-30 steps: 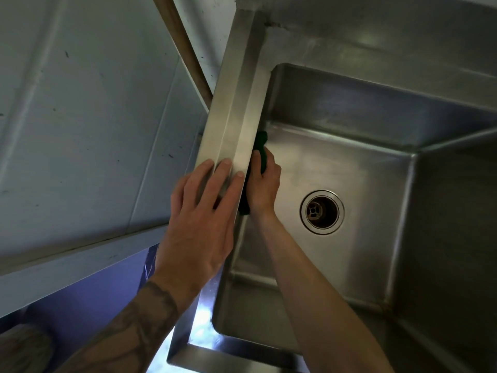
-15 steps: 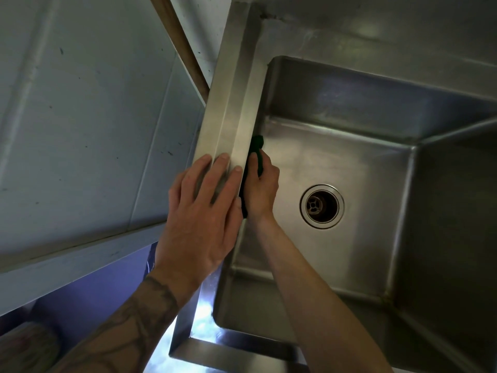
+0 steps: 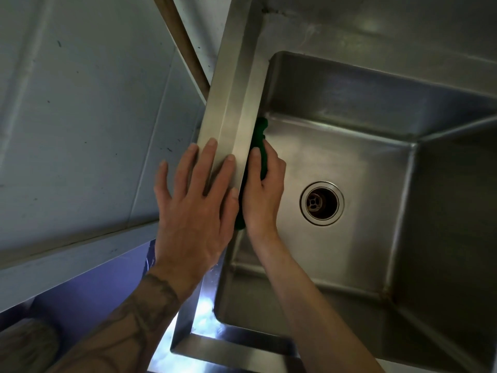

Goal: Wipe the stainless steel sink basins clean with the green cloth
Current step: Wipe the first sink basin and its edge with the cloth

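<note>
A stainless steel sink basin fills the right of the view, with a round drain in its floor. My right hand is down inside the basin, shut on the green cloth and pressing it against the left inner wall just under the rim. Most of the cloth is hidden by my fingers and the rim. My left hand lies flat with fingers spread on the sink's raised left rim, holding nothing.
A grey-white panel slopes along the left of the sink. A brown wooden strip runs behind the rim. Purple floor shows below. The sink's front edge catches bright light.
My right hand and the green cloth have slid slightly along the left wall toward the far corner. My left hand's fingers have spread wider on the rim.
</note>
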`<state>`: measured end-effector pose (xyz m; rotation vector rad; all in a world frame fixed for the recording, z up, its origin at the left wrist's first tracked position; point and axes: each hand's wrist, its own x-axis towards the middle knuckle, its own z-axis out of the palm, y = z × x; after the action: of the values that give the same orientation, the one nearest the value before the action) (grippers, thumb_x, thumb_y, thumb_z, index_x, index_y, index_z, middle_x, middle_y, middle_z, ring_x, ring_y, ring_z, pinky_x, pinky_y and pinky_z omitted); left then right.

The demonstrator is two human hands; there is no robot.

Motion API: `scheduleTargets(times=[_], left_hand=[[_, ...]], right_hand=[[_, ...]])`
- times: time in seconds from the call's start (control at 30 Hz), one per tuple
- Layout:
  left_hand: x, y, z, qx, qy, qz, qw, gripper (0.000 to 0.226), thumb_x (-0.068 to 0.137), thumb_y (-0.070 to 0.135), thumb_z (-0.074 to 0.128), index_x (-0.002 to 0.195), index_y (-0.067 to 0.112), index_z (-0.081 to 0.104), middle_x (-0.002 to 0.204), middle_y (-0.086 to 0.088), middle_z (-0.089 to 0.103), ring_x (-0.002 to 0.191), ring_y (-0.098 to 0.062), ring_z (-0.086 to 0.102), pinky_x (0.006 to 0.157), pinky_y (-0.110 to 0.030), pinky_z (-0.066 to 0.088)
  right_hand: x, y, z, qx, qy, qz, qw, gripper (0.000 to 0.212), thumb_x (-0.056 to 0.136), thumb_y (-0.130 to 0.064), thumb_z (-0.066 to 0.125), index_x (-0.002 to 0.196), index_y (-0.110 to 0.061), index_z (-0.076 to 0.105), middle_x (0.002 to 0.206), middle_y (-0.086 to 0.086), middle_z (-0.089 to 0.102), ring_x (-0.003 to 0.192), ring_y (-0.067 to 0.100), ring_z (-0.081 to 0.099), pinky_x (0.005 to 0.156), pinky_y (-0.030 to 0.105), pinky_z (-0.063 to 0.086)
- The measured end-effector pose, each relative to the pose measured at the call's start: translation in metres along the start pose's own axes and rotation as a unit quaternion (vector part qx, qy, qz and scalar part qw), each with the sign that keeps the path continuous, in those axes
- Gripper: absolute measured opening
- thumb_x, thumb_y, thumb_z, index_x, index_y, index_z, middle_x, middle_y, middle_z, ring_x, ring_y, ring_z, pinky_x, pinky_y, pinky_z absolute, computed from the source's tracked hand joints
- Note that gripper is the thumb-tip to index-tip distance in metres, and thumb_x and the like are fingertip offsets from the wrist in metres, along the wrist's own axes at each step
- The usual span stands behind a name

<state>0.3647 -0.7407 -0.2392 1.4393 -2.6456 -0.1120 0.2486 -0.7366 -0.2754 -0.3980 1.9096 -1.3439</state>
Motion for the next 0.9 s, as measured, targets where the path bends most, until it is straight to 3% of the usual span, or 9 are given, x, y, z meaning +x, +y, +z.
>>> scheduleTargets(times=[0.07, 0.23, 0.33, 0.4, 0.47, 0.6, 0.7, 0.8, 0.9], left_hand=[[0.000, 0.000, 0.001, -0.016, -0.006, -0.009, 1.000, 0.051, 0.113, 0.040, 0.036, 0.155, 0.014, 0.052, 0.168, -0.015, 0.038, 0.155, -0.038, 0.034, 0.116, -0.068, 0.036], [0.002, -0.001, 0.001, -0.071, -0.009, -0.006, 0.997, 0.050, 0.113, 0.035, 0.044, 0.151, 0.006, 0.054, 0.167, -0.020, 0.037, 0.156, -0.043, 0.032, 0.120, -0.059, 0.041], [0.003, -0.001, 0.001, -0.069, -0.019, -0.005, 0.997, 0.049, 0.112, 0.033, 0.048, 0.152, 0.005, 0.053, 0.167, -0.022, 0.036, 0.156, -0.044, 0.030, 0.122, -0.056, 0.040], [0.003, -0.001, 0.001, -0.068, -0.023, -0.001, 0.997, 0.049, 0.112, 0.031, 0.050, 0.152, 0.004, 0.052, 0.167, -0.023, 0.036, 0.156, -0.044, 0.029, 0.123, -0.056, 0.039], [0.003, -0.001, 0.000, -0.073, -0.025, 0.000, 0.997, 0.049, 0.112, 0.032, 0.048, 0.153, 0.005, 0.051, 0.167, -0.022, 0.034, 0.157, -0.044, 0.028, 0.125, -0.053, 0.037], [0.004, 0.000, -0.001, -0.082, -0.025, -0.005, 0.996, 0.048, 0.113, 0.031, 0.047, 0.153, 0.006, 0.052, 0.168, -0.021, 0.033, 0.158, -0.043, 0.027, 0.125, -0.049, 0.036], [0.004, 0.000, 0.000, -0.086, -0.024, -0.003, 0.996, 0.047, 0.113, 0.030, 0.047, 0.152, 0.005, 0.053, 0.168, -0.022, 0.033, 0.157, -0.043, 0.027, 0.125, -0.052, 0.037], [0.004, -0.001, 0.000, -0.085, -0.024, 0.003, 0.996, 0.047, 0.113, 0.029, 0.047, 0.152, 0.003, 0.052, 0.167, -0.024, 0.034, 0.156, -0.046, 0.028, 0.124, -0.056, 0.036], [0.004, 0.001, 0.000, -0.089, -0.022, 0.002, 0.996, 0.047, 0.113, 0.028, 0.047, 0.152, 0.003, 0.052, 0.166, -0.025, 0.035, 0.156, -0.047, 0.029, 0.120, -0.060, 0.041]], right_hand=[[-0.002, 0.006, -0.001, -0.003, 0.011, -0.016, 1.000, 0.036, 0.109, -0.034, 0.049, 0.144, -0.027, 0.057, 0.131, -0.003, 0.056, 0.118, -0.009, 0.053, 0.109, 0.020, 0.044], [0.023, 0.046, 0.015, -0.059, -0.005, 0.051, 0.997, 0.048, 0.100, -0.062, 0.039, 0.130, -0.033, 0.064, 0.116, 0.005, 0.066, 0.106, 0.014, 0.066, 0.098, 0.051, 0.055], [-0.003, 0.009, 0.002, -0.032, 0.003, 0.041, 0.999, 0.036, 0.108, -0.040, 0.046, 0.139, -0.028, 0.061, 0.126, -0.001, 0.060, 0.110, -0.011, 0.054, 0.106, 0.027, 0.047], [-0.014, 0.008, -0.005, 0.004, 0.000, 0.002, 1.000, 0.035, 0.110, -0.030, 0.049, 0.142, -0.025, 0.059, 0.129, -0.001, 0.058, 0.114, -0.012, 0.052, 0.104, 0.014, 0.043], [-0.009, 0.012, -0.003, -0.011, 0.009, -0.008, 1.000, 0.035, 0.110, -0.032, 0.048, 0.142, -0.025, 0.059, 0.130, 0.000, 0.059, 0.116, -0.011, 0.052, 0.106, 0.018, 0.044], [0.028, 0.065, 0.014, -0.066, -0.022, 0.058, 0.996, 0.056, 0.095, -0.067, 0.038, 0.133, -0.033, 0.061, 0.115, 0.009, 0.065, 0.098, 0.018, 0.067, 0.095, 0.052, 0.056], [0.013, 0.036, 0.007, -0.072, -0.034, 0.066, 0.995, 0.048, 0.100, -0.059, 0.040, 0.134, -0.032, 0.061, 0.119, 0.007, 0.063, 0.100, 0.004, 0.064, 0.099, 0.043, 0.055], [-0.008, 0.017, -0.005, -0.043, -0.033, 0.019, 0.998, 0.037, 0.110, -0.034, 0.046, 0.145, -0.027, 0.056, 0.130, 0.000, 0.057, 0.110, -0.020, 0.047, 0.103, 0.012, 0.041], [0.003, 0.032, 0.001, -0.052, -0.016, 0.009, 0.998, 0.037, 0.110, -0.035, 0.045, 0.144, -0.027, 0.056, 0.130, 0.001, 0.057, 0.114, -0.012, 0.050, 0.107, 0.023, 0.044]])
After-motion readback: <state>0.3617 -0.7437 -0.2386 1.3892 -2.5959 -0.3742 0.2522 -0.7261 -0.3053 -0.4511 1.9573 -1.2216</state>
